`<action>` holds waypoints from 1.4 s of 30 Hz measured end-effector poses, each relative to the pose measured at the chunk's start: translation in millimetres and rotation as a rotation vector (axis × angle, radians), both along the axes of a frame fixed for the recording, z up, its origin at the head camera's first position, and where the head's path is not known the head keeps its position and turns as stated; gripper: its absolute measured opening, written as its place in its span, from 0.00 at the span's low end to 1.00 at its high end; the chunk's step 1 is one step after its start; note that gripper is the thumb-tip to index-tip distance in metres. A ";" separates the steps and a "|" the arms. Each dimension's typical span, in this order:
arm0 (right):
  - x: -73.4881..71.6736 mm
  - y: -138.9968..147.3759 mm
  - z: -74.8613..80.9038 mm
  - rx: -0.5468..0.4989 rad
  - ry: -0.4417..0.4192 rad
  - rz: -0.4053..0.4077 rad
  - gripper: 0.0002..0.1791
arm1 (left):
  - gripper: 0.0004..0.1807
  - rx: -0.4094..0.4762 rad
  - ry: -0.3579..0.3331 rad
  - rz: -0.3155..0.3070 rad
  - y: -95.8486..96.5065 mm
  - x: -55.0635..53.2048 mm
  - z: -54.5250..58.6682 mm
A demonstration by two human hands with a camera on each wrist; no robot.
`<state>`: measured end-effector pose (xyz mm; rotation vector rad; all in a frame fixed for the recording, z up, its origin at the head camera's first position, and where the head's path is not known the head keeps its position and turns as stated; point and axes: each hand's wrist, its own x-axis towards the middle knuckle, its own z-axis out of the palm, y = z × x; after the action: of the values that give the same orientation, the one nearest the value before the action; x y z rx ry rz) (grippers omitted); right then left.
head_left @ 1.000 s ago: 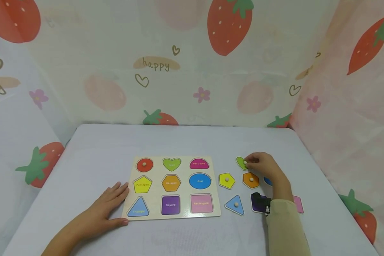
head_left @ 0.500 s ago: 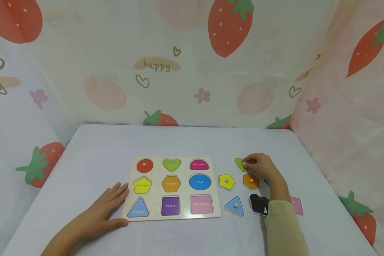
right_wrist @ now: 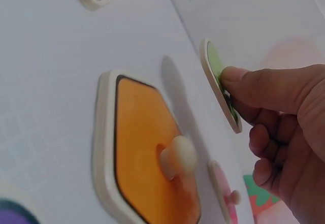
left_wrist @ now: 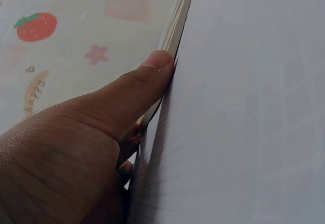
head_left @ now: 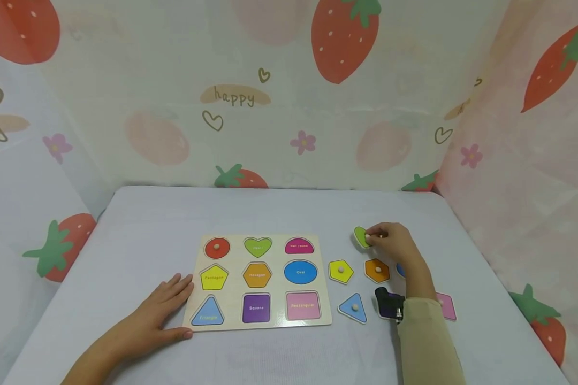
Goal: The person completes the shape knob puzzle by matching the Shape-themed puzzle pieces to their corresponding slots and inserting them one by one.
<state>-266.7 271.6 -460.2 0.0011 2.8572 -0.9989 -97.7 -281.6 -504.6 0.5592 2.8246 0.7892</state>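
Observation:
My right hand [head_left: 392,240] pinches the knob of a green heart puzzle piece [head_left: 360,237] between thumb and fingers. In the right wrist view the heart piece [right_wrist: 219,84] is raised off the table, its shadow falling on the cloth. My left hand [head_left: 161,310] lies against the left edge of the wooden shape puzzle board [head_left: 278,324], fingers extended. The left wrist view shows the thumb [left_wrist: 137,89] along the board's edge. A red round piece [head_left: 217,247] with its knob sits in the board's top left recess; the heart recess [head_left: 258,247] shows its printed label.
Right of the board lie knobbed pieces: a yellow pentagon [head_left: 341,271], an orange hexagon [head_left: 377,271], a blue triangle [head_left: 352,308], a purple square [head_left: 387,310] and a pink piece [head_left: 447,306]. The right arm partly covers a blue piece [head_left: 400,270]. Strawberry-print sheets surround the table.
My right hand has lifted the green heart piece off the cloth, moving it slightly up and left. The left hand stays in place at the board.

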 end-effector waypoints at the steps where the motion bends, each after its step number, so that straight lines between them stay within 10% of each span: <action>1: 0.3 -0.7 2.2 0.000 0.011 0.003 0.15 | 0.57 0.001 0.001 0.000 0.1 0.1 0.2; 42: 24.4 -125.6 51.7 -0.096 0.261 0.181 0.10 | 0.58 -0.005 -0.005 0.002 0.9 1.2 2.3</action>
<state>-242.3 146.1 -408.6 -0.4187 2.9624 -1.1735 -96.5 -280.7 -502.3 0.5533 2.8223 0.7825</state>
